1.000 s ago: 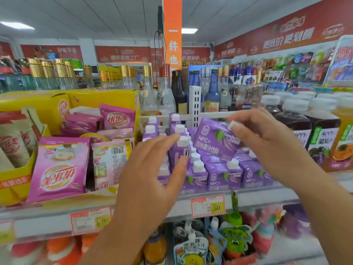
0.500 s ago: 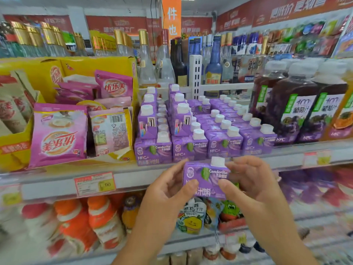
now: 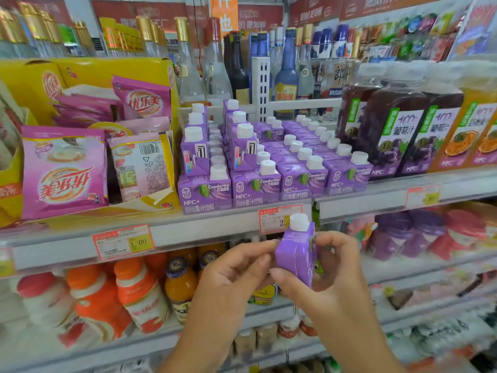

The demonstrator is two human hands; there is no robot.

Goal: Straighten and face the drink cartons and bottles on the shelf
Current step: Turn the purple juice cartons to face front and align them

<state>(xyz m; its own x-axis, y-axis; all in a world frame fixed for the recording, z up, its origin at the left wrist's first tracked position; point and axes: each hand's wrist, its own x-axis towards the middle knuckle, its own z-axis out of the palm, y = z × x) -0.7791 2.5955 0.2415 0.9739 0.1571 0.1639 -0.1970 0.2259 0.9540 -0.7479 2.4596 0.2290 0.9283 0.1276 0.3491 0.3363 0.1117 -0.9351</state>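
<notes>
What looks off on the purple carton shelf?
The upper stacked cartons at the block's left show side panels, while the front-row cartons face label-out. One held carton is off the shelf, pinched between left hand and right hand, seam toward camera.

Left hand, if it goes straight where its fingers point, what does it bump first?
The purple carton, at the fingertips of the left hand; they seem to touch it. The right hand holds it.

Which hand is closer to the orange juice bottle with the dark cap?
Left. The left hand is just right of the orange juice bottle; the right hand is farther right, past the purple carton both hold.
</notes>
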